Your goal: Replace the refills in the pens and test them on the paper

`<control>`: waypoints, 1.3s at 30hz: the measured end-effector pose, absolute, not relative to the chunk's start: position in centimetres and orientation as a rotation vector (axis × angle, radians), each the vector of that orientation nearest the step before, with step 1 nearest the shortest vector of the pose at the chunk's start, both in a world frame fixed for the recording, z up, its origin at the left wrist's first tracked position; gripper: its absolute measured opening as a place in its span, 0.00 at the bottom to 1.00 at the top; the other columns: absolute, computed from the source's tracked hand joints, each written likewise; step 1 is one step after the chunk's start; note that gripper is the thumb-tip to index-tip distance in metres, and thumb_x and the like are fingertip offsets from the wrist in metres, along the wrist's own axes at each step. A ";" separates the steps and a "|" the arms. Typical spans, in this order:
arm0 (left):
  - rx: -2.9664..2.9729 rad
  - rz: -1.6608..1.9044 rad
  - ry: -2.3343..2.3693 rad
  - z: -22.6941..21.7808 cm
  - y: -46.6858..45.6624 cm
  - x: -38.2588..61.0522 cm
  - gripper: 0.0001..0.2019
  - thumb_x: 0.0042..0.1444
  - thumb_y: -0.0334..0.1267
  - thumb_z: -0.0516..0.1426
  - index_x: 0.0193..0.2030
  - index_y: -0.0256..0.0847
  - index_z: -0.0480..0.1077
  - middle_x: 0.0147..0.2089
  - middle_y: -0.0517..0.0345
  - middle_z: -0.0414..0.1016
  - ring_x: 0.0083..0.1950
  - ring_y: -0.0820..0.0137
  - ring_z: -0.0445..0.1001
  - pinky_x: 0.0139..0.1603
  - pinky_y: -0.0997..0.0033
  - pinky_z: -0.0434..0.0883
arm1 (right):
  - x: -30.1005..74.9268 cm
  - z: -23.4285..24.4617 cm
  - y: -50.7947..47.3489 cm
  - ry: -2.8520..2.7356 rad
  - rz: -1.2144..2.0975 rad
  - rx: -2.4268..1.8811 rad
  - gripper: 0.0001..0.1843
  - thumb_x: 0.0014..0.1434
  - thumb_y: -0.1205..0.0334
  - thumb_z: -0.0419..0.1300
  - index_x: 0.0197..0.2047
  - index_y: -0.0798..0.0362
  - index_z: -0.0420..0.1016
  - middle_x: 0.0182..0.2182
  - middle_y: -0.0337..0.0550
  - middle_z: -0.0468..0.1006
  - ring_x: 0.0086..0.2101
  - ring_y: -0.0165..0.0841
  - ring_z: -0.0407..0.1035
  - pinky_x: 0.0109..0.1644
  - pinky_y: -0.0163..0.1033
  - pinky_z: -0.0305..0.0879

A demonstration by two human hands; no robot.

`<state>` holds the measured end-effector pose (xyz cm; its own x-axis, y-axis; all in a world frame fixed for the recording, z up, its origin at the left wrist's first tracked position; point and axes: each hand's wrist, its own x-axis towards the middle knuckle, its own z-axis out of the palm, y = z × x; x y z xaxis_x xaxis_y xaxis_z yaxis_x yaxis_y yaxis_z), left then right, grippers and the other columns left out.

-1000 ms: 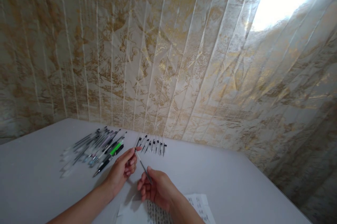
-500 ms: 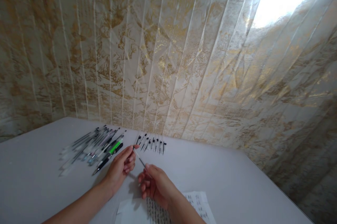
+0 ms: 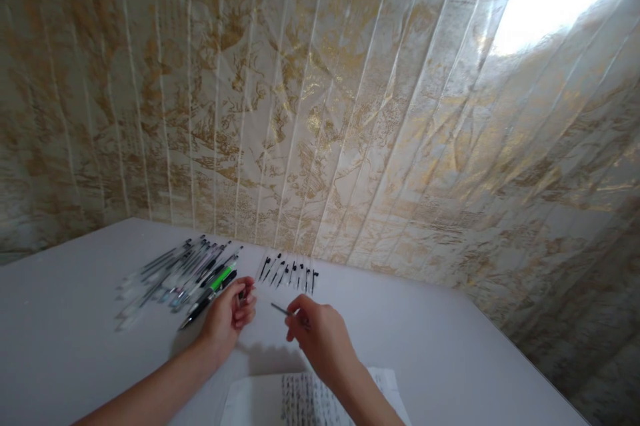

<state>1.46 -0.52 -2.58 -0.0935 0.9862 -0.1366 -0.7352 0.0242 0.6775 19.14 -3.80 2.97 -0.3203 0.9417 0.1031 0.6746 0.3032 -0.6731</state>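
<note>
My right hand [image 3: 316,329] is closed in a pinch on a thin pen [image 3: 281,309], whose slim dark end sticks out to the left toward my other hand. My left hand [image 3: 233,309] has its fingers curled and pressed together near the pile of pens. A faint, see-through bit seems to show at its fingertips, too small to name. A gap separates the two hands. Just beyond the left hand lies a green and black pen [image 3: 223,279]. Behind the hands, several slim clear pieces with black parts [image 3: 293,273] are set out in a row.
Many clear and dark pens [image 3: 183,273] are heaped on the left of the pale table [image 3: 435,339]. Handwritten paper sheets [image 3: 297,399] lie under my right wrist at the front. A gold-patterned curtain [image 3: 300,113] hangs behind the table.
The thin pen stretched between both hands before. My right hand has turned and moved slightly up and right with it, clear of my left hand. The left hand has stayed nearly still.
</note>
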 end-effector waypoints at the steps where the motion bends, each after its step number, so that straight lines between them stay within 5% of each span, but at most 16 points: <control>1: 0.456 1.492 0.710 -2.5 -0.6 1.6 0.06 0.48 0.36 0.57 0.32 0.36 0.69 0.19 0.66 0.61 0.14 0.84 0.48 0.12 0.85 0.45 | 19.5 3.8 -4.0 -2.173 0.474 -1.500 0.04 0.58 0.64 0.55 0.36 0.50 0.71 0.28 0.39 0.80 0.26 0.30 0.70 0.32 0.34 0.56; 4: 0.500 1.360 0.715 -2.1 -1.2 2.2 0.10 0.49 0.39 0.56 0.34 0.33 0.71 0.21 0.63 0.63 0.14 0.85 0.48 0.13 0.84 0.44 | 20.3 5.3 -4.3 -2.308 0.054 -1.567 0.06 0.58 0.66 0.55 0.37 0.48 0.72 0.32 0.43 0.79 0.32 0.36 0.71 0.34 0.37 0.54; 9: 0.600 1.211 0.761 -1.6 -2.3 3.4 0.18 0.48 0.50 0.61 0.35 0.33 0.71 0.21 0.66 0.61 0.15 0.87 0.45 0.15 0.85 0.40 | 20.5 5.9 -4.5 -2.313 -0.095 -1.443 0.08 0.58 0.70 0.54 0.31 0.50 0.71 0.28 0.48 0.77 0.33 0.39 0.67 0.40 0.44 0.51; 17: 0.682 1.469 0.868 -2.5 -1.3 2.2 0.21 0.40 0.49 0.66 0.34 0.34 0.70 0.21 0.68 0.61 0.16 0.87 0.47 0.15 0.84 0.42 | 24.2 7.7 -3.3 -2.375 -0.115 -1.627 0.04 0.53 0.66 0.62 0.30 0.50 0.78 0.34 0.48 0.77 0.40 0.41 0.65 0.41 0.42 0.53; 25: 0.666 1.592 0.935 -2.7 -0.9 1.7 0.17 0.41 0.45 0.63 0.35 0.37 0.68 0.19 0.69 0.61 0.15 0.85 0.47 0.15 0.84 0.42 | 26.9 4.4 4.3 -2.099 0.089 -2.161 0.13 0.57 0.60 0.55 0.29 0.55 0.78 0.28 0.51 0.79 0.32 0.38 0.73 0.32 0.36 0.57; 39: 0.736 1.510 0.949 -2.8 -0.9 1.8 0.14 0.44 0.45 0.61 0.35 0.39 0.68 0.19 0.69 0.60 0.15 0.84 0.46 0.15 0.83 0.42 | 23.7 -1.2 10.6 -2.066 0.139 -2.161 0.16 0.62 0.63 0.47 0.44 0.56 0.74 0.42 0.58 0.78 0.43 0.42 0.73 0.39 0.39 0.61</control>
